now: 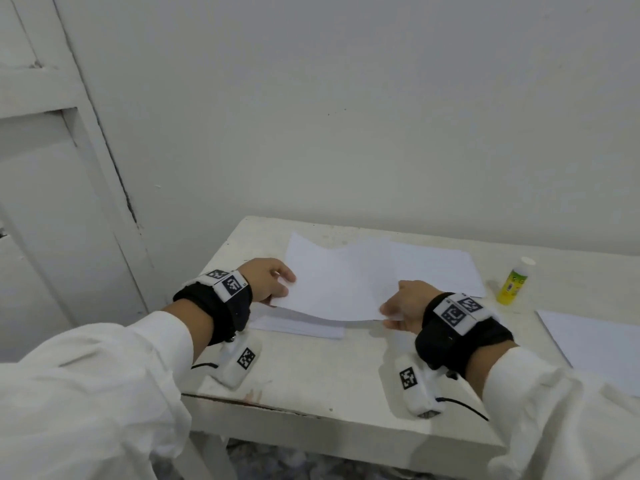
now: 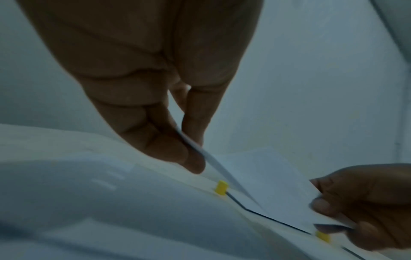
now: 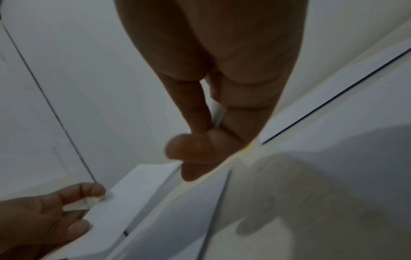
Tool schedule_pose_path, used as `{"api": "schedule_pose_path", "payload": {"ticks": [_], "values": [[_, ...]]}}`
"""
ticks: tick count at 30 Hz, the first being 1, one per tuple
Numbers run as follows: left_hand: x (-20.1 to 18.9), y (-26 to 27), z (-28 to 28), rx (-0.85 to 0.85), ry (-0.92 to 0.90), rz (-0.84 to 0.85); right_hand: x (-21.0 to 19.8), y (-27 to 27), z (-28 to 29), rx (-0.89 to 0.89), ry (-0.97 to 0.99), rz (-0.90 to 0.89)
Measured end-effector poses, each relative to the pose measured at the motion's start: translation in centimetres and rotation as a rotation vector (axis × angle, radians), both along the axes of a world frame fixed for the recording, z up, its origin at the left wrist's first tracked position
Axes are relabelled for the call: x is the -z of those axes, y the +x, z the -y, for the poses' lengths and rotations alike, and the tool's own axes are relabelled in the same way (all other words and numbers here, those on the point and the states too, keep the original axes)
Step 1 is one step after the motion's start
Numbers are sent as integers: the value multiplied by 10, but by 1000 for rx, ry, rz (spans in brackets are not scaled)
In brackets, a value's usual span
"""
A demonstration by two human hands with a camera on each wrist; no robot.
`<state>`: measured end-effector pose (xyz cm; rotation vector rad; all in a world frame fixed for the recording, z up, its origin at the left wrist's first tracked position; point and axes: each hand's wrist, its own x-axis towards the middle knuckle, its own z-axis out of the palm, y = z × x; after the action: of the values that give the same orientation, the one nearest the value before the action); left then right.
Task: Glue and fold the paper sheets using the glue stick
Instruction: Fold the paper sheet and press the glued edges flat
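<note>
Place: plain room, likely a home.
Evidence: bare white wall (image 1: 346, 98) across top; panelled white door (image 1: 52, 202) at left; worn white table (image 1: 311, 375) at lower centre.

Right hand (image 3: 213, 112) pinches paper sheet (image 3: 138, 195) — left hand (image 3: 44, 219) too.

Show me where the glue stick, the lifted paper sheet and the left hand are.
glue stick (image 1: 513, 285): head view, on its yellow body.
lifted paper sheet (image 1: 341, 282): head view, on its middle.
left hand (image 1: 266, 279): head view, on its back.

Head view looks down at the table (image 1: 311, 368) from above; both wrist views sit close, sharing the lifted sheet (image 1: 339, 282)
</note>
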<state>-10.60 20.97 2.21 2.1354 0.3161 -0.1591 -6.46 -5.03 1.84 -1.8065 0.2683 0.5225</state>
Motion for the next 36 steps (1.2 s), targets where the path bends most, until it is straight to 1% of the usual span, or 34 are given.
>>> {"api": "schedule_pose_path", "payload": {"ticks": [2,3,7,10,13,17,23,29,36], "values": [[-3,4,35,99,38,-26,-2,-7,37,24,-42,-20],[-2,6,53,132,37,-38,-1,-8,57,11,-69,-22],[5,14,118,233,22,-106,-2,-20,123,86,-246,-41],[10,21,151,286,60,-139,2,-20,156,64,-348,-54],[18,24,170,297,84,-171,6,-15,174,44,-420,-67],[26,26,183,313,124,-216,4,-14,186,-14,-494,-69],[31,28,194,306,189,-246,11,-7,191,-72,-532,-112],[31,29,193,330,254,-249,15,-3,194,-84,-519,-156],[26,27,197,376,333,-265,20,1,195,-71,-498,-151]]}}
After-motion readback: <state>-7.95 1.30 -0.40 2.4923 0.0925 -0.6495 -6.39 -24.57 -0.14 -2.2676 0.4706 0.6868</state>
